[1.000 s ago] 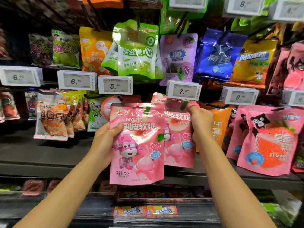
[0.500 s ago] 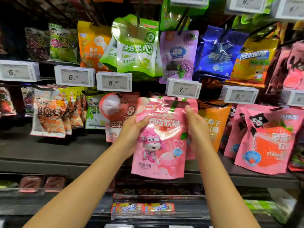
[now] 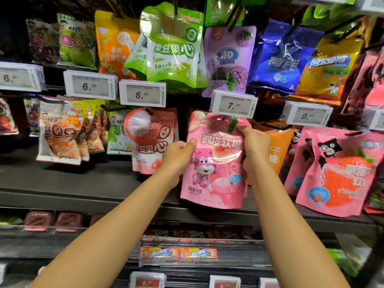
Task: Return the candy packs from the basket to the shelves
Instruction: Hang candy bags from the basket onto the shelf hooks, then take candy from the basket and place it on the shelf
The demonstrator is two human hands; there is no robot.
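Head view | pink candy pack (image 3: 214,163) gripped between left hand (image 3: 178,154) and right hand (image 3: 254,146), top just under 7.00 price tag (image 3: 233,104) | risk: hang hole missing the peg, so pack drops on release

A shop: hung candy packs (image 3: 174,48), price tags (image 3: 143,93) (digital ones).

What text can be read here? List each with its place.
"7.00": price tag above the pink candy pack
"70": pink candy pack
"5.50": tag
"6.50": tag
"4D": purple pack
"STRAW": strawberry pack
Tag barcodes and fine print: too small.
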